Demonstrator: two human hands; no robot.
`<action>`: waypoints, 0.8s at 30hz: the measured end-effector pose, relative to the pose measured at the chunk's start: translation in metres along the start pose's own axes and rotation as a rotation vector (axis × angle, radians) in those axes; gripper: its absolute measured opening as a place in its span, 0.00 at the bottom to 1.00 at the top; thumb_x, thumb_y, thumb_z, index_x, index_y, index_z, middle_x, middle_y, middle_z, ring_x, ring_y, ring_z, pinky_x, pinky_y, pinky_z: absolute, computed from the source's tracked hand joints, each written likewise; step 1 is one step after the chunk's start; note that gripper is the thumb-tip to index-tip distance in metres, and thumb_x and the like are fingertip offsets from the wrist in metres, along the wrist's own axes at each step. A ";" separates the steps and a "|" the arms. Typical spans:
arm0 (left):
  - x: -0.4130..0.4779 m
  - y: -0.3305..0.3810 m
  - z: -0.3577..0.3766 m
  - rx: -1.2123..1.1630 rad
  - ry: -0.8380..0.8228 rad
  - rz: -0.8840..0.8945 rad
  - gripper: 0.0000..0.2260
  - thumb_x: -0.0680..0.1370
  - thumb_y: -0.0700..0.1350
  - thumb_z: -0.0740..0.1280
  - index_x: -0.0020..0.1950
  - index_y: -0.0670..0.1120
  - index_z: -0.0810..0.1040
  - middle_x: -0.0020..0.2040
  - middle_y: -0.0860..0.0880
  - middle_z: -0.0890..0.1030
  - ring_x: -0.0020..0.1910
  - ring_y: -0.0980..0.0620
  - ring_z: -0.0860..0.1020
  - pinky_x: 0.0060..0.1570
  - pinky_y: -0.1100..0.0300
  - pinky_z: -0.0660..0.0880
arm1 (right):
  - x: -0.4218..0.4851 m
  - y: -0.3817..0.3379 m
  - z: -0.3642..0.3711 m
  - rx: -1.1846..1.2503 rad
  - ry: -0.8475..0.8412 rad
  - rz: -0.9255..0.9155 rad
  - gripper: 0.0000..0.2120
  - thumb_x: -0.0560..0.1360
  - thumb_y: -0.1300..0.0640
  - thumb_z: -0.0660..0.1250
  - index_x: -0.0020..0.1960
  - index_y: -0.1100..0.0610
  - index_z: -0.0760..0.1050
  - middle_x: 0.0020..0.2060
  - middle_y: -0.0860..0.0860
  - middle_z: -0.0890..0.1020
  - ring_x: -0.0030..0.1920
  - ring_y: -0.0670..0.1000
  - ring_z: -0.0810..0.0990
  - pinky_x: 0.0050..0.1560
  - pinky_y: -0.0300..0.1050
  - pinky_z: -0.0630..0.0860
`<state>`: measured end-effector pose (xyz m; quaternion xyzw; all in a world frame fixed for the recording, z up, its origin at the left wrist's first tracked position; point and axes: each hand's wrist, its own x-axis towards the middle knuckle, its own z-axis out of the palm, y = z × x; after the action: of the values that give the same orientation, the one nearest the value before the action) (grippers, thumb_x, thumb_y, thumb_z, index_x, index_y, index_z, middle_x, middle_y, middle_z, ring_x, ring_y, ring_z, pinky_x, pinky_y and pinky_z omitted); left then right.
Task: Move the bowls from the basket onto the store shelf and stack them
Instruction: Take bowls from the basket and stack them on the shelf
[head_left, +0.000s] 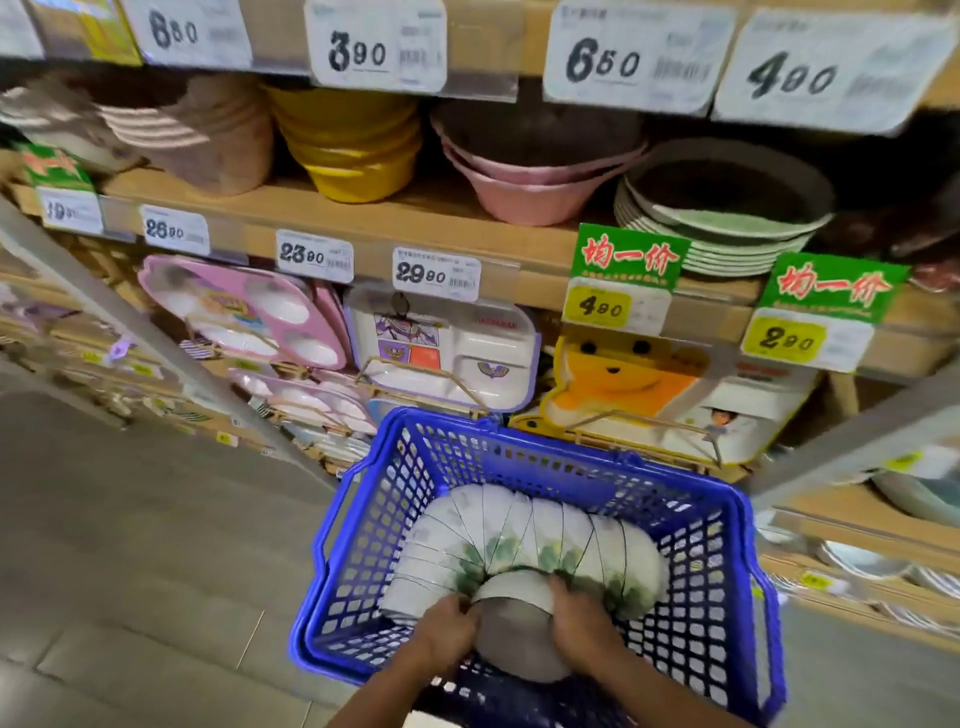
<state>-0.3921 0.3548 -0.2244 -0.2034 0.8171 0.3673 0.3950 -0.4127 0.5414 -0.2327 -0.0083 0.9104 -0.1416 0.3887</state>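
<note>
Both forearms (670, 699) run off the near edge; the left hand (447, 631) and right hand (582, 623) cover the sides of the bowl (514, 642) they grip, and it hides the near middle of the nested bowl row (519, 525). The basket (571, 449) loses its near corner to the edge. Far up, the price tags (376, 44) are clipped, their small print smeared unreadable.

Glossy plastic, smooth glaze, matt board.
Your basket (571, 457) is shiny blue plastic lattice. The bowls (519, 525) in it look smooth and glazed, white with a printed green pattern, and the nearest bowl (514, 639) shows you a duller grey surface. The shelf (395, 208) is matt, wood-coloured board, its price tags (435, 274) paper behind clear glossy plastic. The floor (130, 545) is matt grey tile.
</note>
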 end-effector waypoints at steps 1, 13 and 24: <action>-0.003 0.002 -0.003 -0.022 -0.006 0.015 0.16 0.79 0.49 0.61 0.65 0.46 0.74 0.62 0.47 0.80 0.58 0.48 0.77 0.56 0.59 0.72 | -0.002 -0.001 -0.008 0.001 0.018 0.004 0.20 0.78 0.59 0.56 0.70 0.59 0.63 0.63 0.61 0.72 0.61 0.59 0.75 0.61 0.46 0.71; -0.049 0.076 -0.050 -0.885 -0.097 0.423 0.37 0.57 0.43 0.73 0.68 0.43 0.74 0.61 0.42 0.81 0.60 0.39 0.78 0.59 0.41 0.75 | -0.084 0.000 -0.140 0.693 0.003 0.086 0.17 0.67 0.56 0.60 0.54 0.62 0.74 0.45 0.59 0.82 0.42 0.59 0.84 0.33 0.43 0.78; -0.157 0.205 -0.060 -1.028 -0.167 0.732 0.32 0.59 0.40 0.61 0.63 0.54 0.77 0.58 0.47 0.82 0.57 0.38 0.78 0.48 0.41 0.79 | -0.204 0.035 -0.224 1.148 0.032 -0.070 0.24 0.62 0.56 0.61 0.55 0.67 0.69 0.41 0.70 0.83 0.36 0.63 0.85 0.32 0.46 0.81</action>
<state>-0.4543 0.4484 0.0153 -0.0454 0.5195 0.8384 0.1584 -0.4256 0.6572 0.0493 0.1759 0.6927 -0.6260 0.3120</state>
